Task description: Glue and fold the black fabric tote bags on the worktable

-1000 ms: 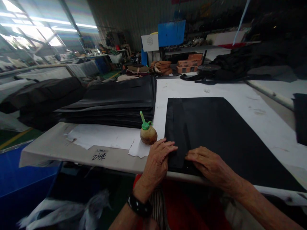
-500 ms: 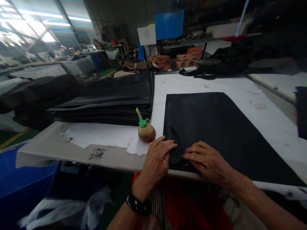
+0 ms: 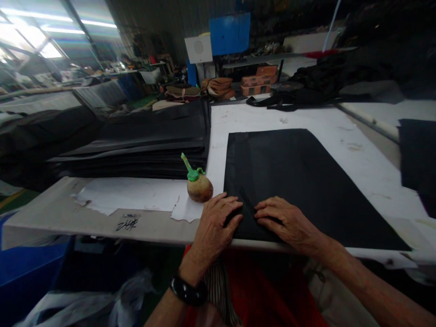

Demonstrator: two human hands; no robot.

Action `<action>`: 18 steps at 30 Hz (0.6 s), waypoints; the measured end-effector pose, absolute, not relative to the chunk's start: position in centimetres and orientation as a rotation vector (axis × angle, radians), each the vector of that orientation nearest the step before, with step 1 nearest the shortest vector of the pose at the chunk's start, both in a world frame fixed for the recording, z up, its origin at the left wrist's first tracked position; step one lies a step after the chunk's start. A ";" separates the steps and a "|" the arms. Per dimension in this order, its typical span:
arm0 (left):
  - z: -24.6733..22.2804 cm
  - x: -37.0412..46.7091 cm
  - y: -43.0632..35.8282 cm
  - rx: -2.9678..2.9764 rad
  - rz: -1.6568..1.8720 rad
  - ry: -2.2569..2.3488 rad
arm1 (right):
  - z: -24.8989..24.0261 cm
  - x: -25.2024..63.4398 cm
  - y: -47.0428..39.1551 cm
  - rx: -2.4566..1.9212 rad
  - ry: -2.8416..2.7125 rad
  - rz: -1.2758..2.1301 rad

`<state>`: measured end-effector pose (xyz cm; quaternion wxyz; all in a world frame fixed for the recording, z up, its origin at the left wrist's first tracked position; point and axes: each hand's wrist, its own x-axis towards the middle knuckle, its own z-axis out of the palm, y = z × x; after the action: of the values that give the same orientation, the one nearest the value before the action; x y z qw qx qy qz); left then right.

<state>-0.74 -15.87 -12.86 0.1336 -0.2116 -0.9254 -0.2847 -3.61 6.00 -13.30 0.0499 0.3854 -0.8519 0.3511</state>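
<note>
so from where I'm standing, the black sheet (image 3: 306, 181) looks smooth, big and four-sided, lying mostly flat on white paper (image 3: 354, 145). Calling its near edge 6 o'clock, there's a faint band (image 3: 242, 154) down the 9 o'clock side and a little crease puckering around 7

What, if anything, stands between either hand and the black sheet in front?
Nothing visible does: left hand and right hand both rest on the black sheet. The green-topped round container stands left of the sheet.
</note>
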 end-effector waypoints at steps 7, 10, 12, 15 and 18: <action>-12.9 -1.1 -16.0 -0.633 -0.818 -2.709 | -12.7 -3.3 5.6 1.146 -2.689 0.957; -12.9 -1.1 -16.1 -0.642 -0.820 -2.726 | -12.6 -3.4 5.6 1.171 -2.712 0.903; -12.8 -1.2 -16.1 -0.645 -0.819 -2.732 | -12.6 -3.4 5.6 1.180 -2.719 0.884; -12.7 -1.2 -16.1 -0.649 -0.819 -2.744 | -12.5 -3.4 5.6 1.172 -2.724 0.881; -12.6 -1.1 -16.2 -0.648 -0.824 -2.766 | -12.5 -3.2 5.6 1.179 -2.712 0.857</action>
<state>-1.12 -16.16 -12.59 0.0915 -0.2181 -0.9312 -0.2775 -3.23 5.62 -12.47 0.0313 0.3828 -0.8804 0.2782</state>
